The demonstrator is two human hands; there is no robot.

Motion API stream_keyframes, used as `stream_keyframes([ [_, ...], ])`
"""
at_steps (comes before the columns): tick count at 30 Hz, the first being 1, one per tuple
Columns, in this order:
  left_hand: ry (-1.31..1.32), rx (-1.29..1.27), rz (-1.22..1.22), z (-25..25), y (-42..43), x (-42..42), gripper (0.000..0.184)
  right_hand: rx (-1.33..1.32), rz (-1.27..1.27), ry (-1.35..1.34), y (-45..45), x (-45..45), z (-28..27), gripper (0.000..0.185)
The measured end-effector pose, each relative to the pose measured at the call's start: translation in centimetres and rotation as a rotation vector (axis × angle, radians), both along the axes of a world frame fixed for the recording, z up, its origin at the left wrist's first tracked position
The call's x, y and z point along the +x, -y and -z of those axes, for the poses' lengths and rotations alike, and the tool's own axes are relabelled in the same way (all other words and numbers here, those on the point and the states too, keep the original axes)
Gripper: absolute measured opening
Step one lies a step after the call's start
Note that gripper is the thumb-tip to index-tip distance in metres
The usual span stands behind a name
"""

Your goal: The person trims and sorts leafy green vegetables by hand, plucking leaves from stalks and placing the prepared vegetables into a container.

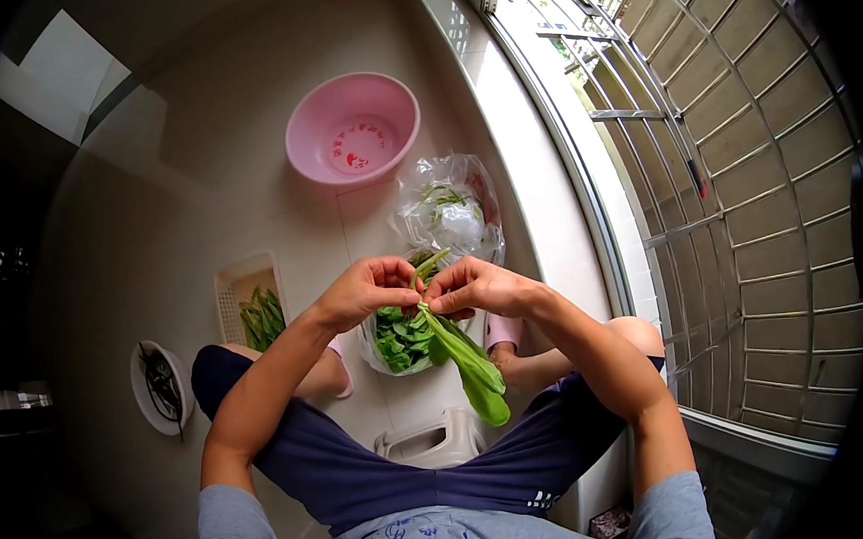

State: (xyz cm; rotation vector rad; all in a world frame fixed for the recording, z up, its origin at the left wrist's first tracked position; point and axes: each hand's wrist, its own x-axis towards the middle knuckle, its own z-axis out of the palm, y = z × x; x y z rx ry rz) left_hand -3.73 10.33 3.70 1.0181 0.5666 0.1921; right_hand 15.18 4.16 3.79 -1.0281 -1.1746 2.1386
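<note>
Between my two hands is a stalk of leafy green vegetable, its broad leaves drooping down to the right over my lap. My left hand is closed in a pinch at the stem end. Right beside it, my right hand pinches the same stalk with thumb and fingers. Below them, a clear plastic bag of leafy greens lies open on the floor between my feet, partly covered by my hands and the stalk.
Farther out stand a clear plastic bag with some green bits and a pink basin. Left are a basket of long green pods and a white bowl with dark, long pieces. A stool is under me; window bars line the right.
</note>
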Motion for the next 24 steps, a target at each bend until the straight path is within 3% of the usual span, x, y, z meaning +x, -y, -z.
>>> stream_keyframes([
  [6,0.029,0.024,-0.082,0.0,0.1,-0.3,0.012,-0.164,0.102,-0.207,0.3,-0.3,0.9,0.007],
  [8,0.044,0.051,-0.137,0.3,0.1,-0.3,0.013,-0.224,0.211,-0.338,0.6,-0.7,1.3,0.007],
  [11,0.04,0.116,-0.246,0.5,0.5,0.0,0.013,-0.354,0.464,-0.249,1.2,-1.6,1.1,0.011],
  [13,0.018,0.148,-0.3,0.6,0.7,0.2,0.013,-0.358,0.523,-0.377,1.3,-1.5,2.1,0.013],
  [16,0.089,0.059,-0.288,0.4,0.6,0.3,0.012,-0.291,0.46,-0.354,1.1,-1.1,2.5,0.013],
  [18,0.146,-0.023,-0.22,0.2,0.3,0.0,0.013,-0.108,0.298,-0.341,1.3,-1.0,1.9,0.011],
  [22,0.21,-0.126,-0.092,-0.5,0.2,-0.6,0.014,-0.079,0.303,-0.405,1.2,-0.5,0.8,0.011],
  [24,0.189,-0.119,-0.074,-0.7,0.1,-0.7,0.014,-0.015,0.285,-0.25,0.6,0.1,0.4,0.013],
])
